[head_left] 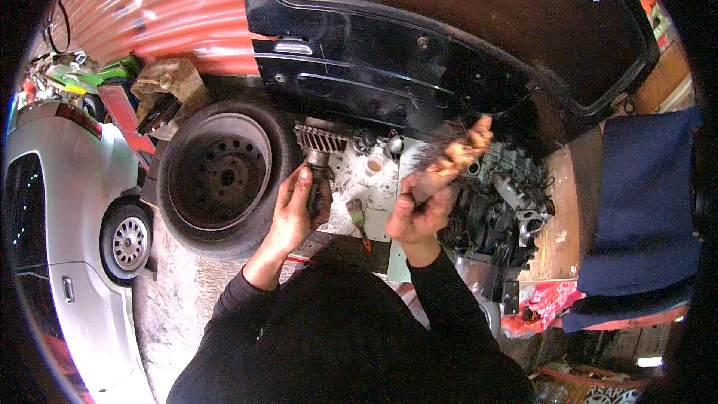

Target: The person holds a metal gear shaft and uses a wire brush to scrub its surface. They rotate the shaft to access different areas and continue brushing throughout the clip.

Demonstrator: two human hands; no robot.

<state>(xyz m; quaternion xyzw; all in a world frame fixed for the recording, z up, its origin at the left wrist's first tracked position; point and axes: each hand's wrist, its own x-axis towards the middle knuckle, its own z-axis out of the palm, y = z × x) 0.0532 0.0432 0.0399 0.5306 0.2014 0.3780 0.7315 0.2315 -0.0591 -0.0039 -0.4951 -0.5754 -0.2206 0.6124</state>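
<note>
My left hand (301,206) is closed around the shaft of a metal gear shaft (320,141), whose toothed gear points up and away from me. To its right, my right hand (420,215) grips a wooden-handled brush (465,151) with dark bristles facing left, toward the gear. Motion blurs the brush, and a gap separates it from the gear. Between my hands, a small paintbrush (356,213) lies on the dirty white work surface (383,198). Several small metal parts (381,144) sit behind it.
An engine block (490,213) stands close on my right. A wheel with its tyre (281,172) is at my left, beyond it a silver car (86,202). A black vehicle door panel (359,52) rises at the back. Dark blue cloth (639,209) hangs at far right.
</note>
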